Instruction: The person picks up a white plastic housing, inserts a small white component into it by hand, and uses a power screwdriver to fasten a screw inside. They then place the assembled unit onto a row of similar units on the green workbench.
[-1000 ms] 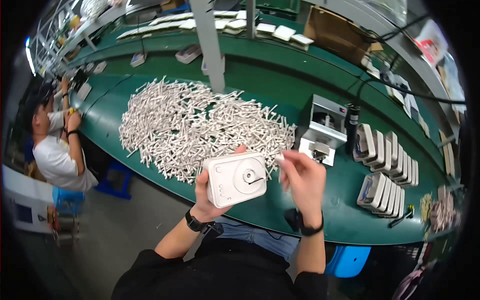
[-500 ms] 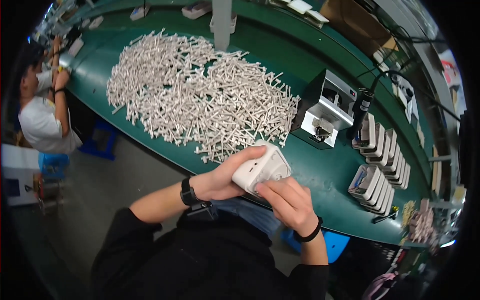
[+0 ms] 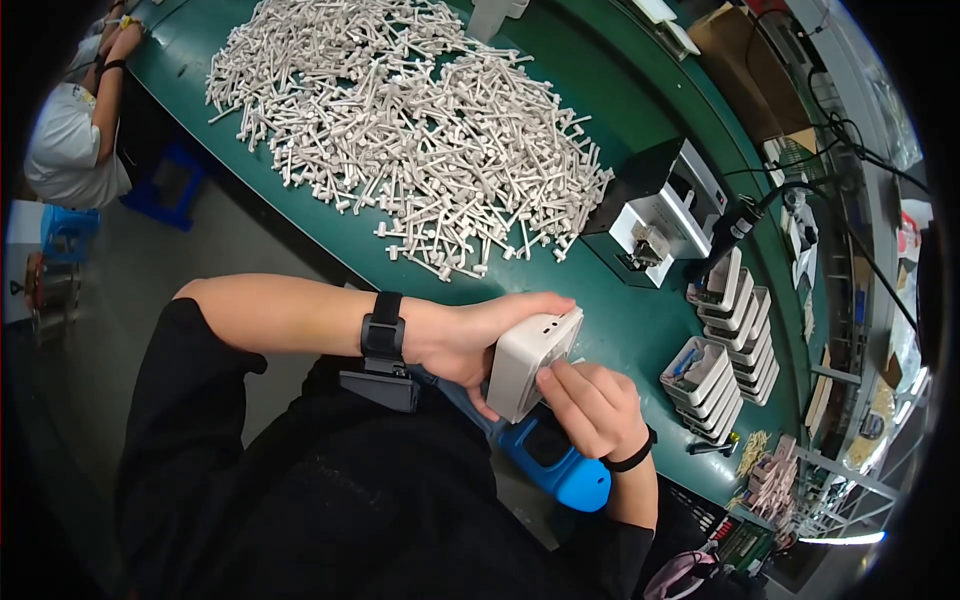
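Observation:
A white boxy plastic housing (image 3: 518,372) with rounded corners is tilted up on edge over the near edge of the green table. My left hand (image 3: 455,338) wraps round it, thumb along the top by some small slots and fingers beneath. My right hand (image 3: 598,408) is closed against the housing's right-hand face, thumb and fingers pinched together. Whatever lies between those fingertips is hidden. Beyond the housing spreads a large pile of white T-shaped plastic pieces (image 3: 400,130).
A black and silver bench machine (image 3: 665,215) stands right of the pile, a black corded electric screwdriver (image 3: 732,235) beside it. Stacked white trays (image 3: 700,385) hold small parts. Pinkish pieces (image 3: 778,478) lie at the table's right end. Blue stool (image 3: 570,475) below; another person's arm (image 3: 106,115) far left.
The view has shifted, so the pile sits higher. The housing has turned more upright, its slotted side now facing up. Both hands stay on it.

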The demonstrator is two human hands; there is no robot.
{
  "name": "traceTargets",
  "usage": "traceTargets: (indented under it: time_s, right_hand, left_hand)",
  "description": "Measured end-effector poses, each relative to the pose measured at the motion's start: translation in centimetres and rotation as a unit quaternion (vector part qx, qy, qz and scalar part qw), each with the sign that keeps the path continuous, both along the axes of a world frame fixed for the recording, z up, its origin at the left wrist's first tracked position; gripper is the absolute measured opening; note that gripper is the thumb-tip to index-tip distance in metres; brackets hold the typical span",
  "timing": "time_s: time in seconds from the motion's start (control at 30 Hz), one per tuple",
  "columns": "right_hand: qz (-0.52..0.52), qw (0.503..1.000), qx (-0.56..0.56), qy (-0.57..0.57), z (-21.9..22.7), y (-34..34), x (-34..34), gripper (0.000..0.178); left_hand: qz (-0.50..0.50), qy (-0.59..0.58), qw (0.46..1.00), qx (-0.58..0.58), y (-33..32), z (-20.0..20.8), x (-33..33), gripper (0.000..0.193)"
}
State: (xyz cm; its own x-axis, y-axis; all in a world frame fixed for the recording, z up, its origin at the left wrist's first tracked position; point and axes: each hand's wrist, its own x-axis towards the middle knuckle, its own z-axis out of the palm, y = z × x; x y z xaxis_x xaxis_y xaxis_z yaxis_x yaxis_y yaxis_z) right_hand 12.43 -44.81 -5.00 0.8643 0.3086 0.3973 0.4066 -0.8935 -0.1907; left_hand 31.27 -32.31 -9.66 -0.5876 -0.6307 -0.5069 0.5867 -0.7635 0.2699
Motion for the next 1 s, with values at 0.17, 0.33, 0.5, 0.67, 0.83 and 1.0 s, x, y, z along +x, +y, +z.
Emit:
traceTargets:
  time_s: [0.17,0.33,0.5,0.67,0.83,1.0]
  right_hand:
    - [0.003,0.994,0.109,0.024,-0.4,-1.0,0.9,0.036]
    - [0.033,0.996,0.076,-0.018,0.2,-0.9,2.6,0.038]
    - [0.052,0.996,0.078,-0.004,0.5,-0.9,3.4,0.037]
    - [0.064,0.989,0.121,0.058,0.1,-0.5,2.7,0.035]
    - [-0.055,0.986,0.152,0.049,0.1,0.4,1.3,0.042]
    - [-0.247,0.958,0.135,0.047,0.9,5.7,-0.3,0.056]
  left_hand:
    - [0.015,0.031,0.999,-0.003,0.2,0.1,-0.3,0.081]
    - [0.076,0.09,0.993,-0.02,1.7,0.2,-0.4,0.081]
    - [0.127,0.132,0.983,0.01,2.8,-0.3,-0.4,0.081]
    - [0.146,0.104,0.983,0.041,3.9,-0.4,-1.7,0.081]
    - [0.201,0.161,0.966,0.011,4.5,-0.3,-2.9,0.081]
    - [0.421,0.166,0.891,-0.039,5.6,0.1,-6.4,0.088]
